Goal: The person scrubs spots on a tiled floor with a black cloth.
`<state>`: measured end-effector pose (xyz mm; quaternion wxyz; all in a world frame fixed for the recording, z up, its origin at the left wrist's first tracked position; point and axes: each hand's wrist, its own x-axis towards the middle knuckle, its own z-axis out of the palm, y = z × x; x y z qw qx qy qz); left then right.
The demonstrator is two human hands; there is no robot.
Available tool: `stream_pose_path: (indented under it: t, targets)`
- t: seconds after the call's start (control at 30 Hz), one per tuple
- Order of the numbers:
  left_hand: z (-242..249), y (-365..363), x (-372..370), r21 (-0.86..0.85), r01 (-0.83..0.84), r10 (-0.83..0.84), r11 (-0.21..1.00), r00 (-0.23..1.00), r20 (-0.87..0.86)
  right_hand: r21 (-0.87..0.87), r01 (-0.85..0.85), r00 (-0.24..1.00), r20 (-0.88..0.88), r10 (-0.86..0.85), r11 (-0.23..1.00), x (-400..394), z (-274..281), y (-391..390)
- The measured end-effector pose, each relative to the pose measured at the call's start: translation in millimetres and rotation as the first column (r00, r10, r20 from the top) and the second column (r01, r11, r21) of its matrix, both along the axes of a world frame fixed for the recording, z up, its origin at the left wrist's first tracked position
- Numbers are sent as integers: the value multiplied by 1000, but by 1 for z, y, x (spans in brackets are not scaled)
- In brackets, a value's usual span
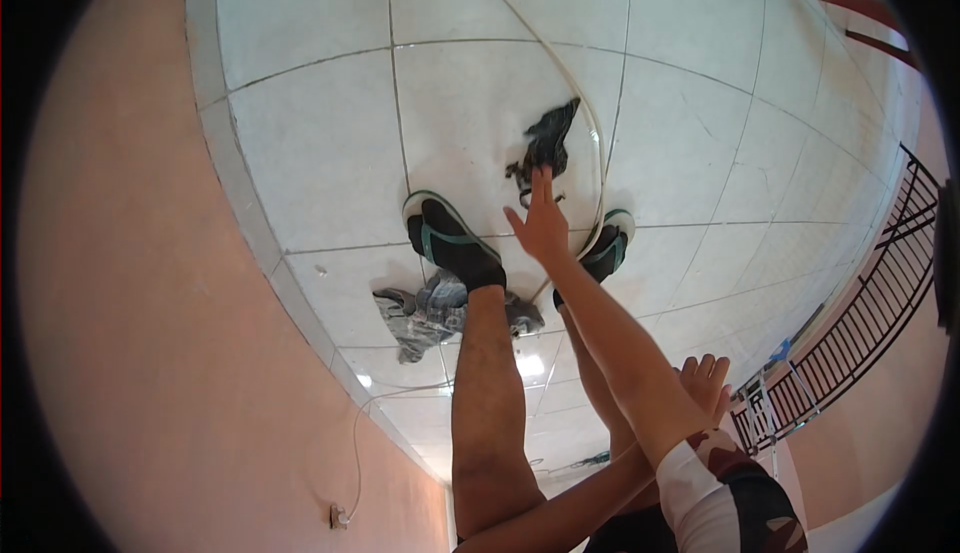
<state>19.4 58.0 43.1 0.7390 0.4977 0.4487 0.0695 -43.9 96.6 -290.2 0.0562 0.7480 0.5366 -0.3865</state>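
My right hand (545, 223) reaches down with its fingers stretched out, the fingertips at the lower end of a crumpled black cloth (550, 138) on the floor. My left hand (706, 383) is crossed under my right arm near the elbow, its fingers extended upward, nothing visible in them. A crumpled grey cloth (430, 311) lies at my left foot, partly hidden behind my leg. Both feet wear dark socks and green-strapped flip-flops (445, 238).
A pale hose or cable (600, 143) curves over the white tiled floor (310, 143) past the black cloth. A thin cord runs to a wall outlet (340, 516) in the peach wall (150, 303). Black railing (860, 343) stands at right, with reddish furniture legs (860, 5) at upper right.
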Motion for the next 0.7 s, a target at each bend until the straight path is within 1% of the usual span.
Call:
stream_pose_path:
  t: [0.03,0.1,0.13,0.17,0.23,0.27,0.3,0.33,0.37,0.4,0.43,0.5,0.53,0.6,0.63,0.67,0.7]
  targets:
    - [0,-1,2,6,-2,2,1000,1000,2,-63,-25,999,31,27,998,-2,4,-1]
    - [-5,-9,6,10,-55,55,998,999,3,45,100,994,36,-102,994,10,-16,14]
    - [-9,-16,9,25,-75,76,997,997,-10,133,168,986,-8,-169,977,19,-21,31]
    - [-12,-27,13,9,-74,74,997,997,-20,188,150,980,99,-170,971,23,-24,55]
    - [-19,-45,23,-37,-94,91,995,994,-66,312,103,981,122,-148,944,32,-28,74]
    - [-21,-53,27,62,-72,78,995,992,-95,283,139,984,63,-164,949,27,-22,71]
    - [-17,-43,24,67,-76,82,995,992,-94,266,188,981,4,-196,945,21,-23,53]
    - [-14,-24,16,37,-13,16,999,997,-79,290,111,992,30,-125,951,14,-24,29]
    - [-11,-8,9,11,52,-51,999,997,-62,165,120,992,17,-124,979,5,-11,16]
    - [-10,0,4,9,64,-64,998,996,-55,132,94,995,-24,-92,987,1,-12,-9]
    - [-10,4,3,23,64,-62,998,997,-52,103,49,999,-1,-49,994,-2,-12,-25]
    - [-6,3,5,8,38,-38,999,998,-51,-34,16,1000,19,-15,999,1,9,-18]
    - [-5,-3,10,26,51,-50,998,997,-50,-46,13,1000,27,-11,999,3,16,-16]
    - [-2,-4,12,3,62,-62,998,997,-39,185,11,986,159,-41,983,10,21,-5]
    - [-2,-3,13,-2,73,-73,997,996,-41,181,8,985,165,-38,983,12,23,4]
    - [-3,-8,16,-5,71,-71,997,997,-39,140,-121,964,252,83,983,12,28,14]
    - [-7,-13,20,12,35,-34,999,998,-45,90,-246,923,328,204,965,12,25,22]
